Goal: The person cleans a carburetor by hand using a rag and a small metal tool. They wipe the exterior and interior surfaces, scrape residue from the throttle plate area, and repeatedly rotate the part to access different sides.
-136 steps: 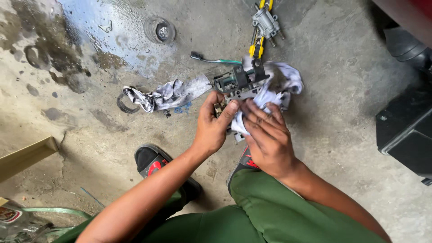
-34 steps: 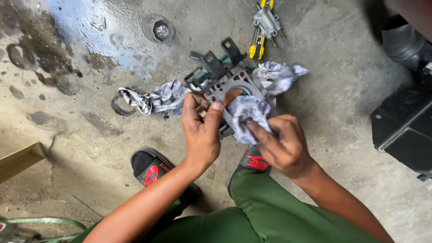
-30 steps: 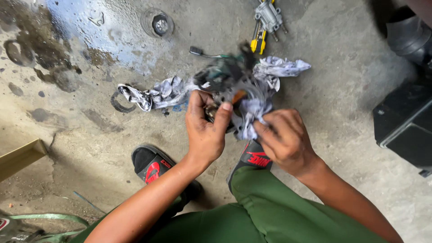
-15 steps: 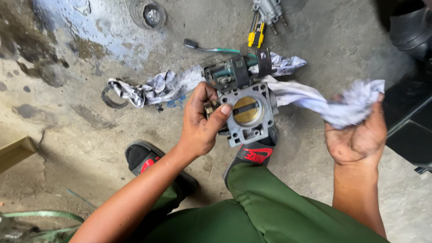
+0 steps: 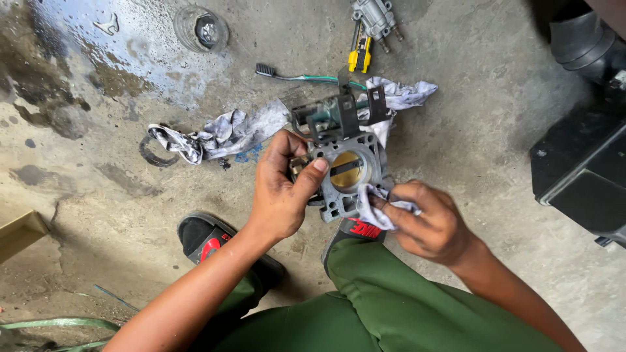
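The grey concrete floor (image 5: 469, 130) is wet and stained at the far left. A big black plastic box (image 5: 580, 176) sits at the right. A dirty white rag (image 5: 222, 133) lies on the floor, left of the part. The left hand (image 5: 280, 195) grips a grey metal engine part with a round brass flap (image 5: 345, 173) above the floor, fingers wrapped around its left side. The right hand (image 5: 430, 225) pinches a small grey cloth (image 5: 375, 205) against the part's near right edge. A green toothbrush (image 5: 300, 76) and a yellow knife (image 5: 360, 55) lie farther away.
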### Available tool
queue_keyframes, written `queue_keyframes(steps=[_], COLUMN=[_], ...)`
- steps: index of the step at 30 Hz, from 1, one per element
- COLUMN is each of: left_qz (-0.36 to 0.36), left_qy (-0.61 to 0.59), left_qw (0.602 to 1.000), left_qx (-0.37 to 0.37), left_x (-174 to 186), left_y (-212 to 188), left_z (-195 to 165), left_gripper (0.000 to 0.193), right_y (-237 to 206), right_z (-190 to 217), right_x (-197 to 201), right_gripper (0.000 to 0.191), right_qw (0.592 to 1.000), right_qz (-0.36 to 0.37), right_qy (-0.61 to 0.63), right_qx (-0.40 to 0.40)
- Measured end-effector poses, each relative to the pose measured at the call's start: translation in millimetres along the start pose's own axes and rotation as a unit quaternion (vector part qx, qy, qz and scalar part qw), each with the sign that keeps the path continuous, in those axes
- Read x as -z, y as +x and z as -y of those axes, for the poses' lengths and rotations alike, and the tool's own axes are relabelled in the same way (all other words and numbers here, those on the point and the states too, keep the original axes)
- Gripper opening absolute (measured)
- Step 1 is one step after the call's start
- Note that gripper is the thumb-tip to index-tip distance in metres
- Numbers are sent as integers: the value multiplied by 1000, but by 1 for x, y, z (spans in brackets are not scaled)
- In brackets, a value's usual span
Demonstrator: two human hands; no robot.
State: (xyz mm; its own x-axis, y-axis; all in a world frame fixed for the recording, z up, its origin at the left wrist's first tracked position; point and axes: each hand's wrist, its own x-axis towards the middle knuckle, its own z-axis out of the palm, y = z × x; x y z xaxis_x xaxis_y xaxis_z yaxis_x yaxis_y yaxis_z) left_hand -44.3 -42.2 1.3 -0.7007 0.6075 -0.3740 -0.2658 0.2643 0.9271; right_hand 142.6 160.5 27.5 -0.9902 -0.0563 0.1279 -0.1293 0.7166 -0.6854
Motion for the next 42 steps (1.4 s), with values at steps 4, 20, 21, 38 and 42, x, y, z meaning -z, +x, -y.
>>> queue_keyframes(steps=[4,20,21,38,42], left_qz=[14,291,330,294,239], left_qy=[-443,-417,-300,-527,-611], left_qw=[829,685,713,785,745], left_qx=[341,521,542,141,123], left_x=[-6,-29,-24,14,19], left_y=[10,-8,-5,23,23], left_z=[11,10,7,40,47], left_gripper=[33,89,101,121,112], right_y=[-1,28,23,38,20], right_z=[-15,-29,-31,2,-5], right_x=[-2,-60,-62,-36,-39], right_gripper=[29,77,74,55,38], right_qw=[883,755,707,469,549], right_qz=[-110,-210,-200,-94,-140], right_qy=[218,544,589,710,670], right_qx=[-401,-300,-338,-517,-479])
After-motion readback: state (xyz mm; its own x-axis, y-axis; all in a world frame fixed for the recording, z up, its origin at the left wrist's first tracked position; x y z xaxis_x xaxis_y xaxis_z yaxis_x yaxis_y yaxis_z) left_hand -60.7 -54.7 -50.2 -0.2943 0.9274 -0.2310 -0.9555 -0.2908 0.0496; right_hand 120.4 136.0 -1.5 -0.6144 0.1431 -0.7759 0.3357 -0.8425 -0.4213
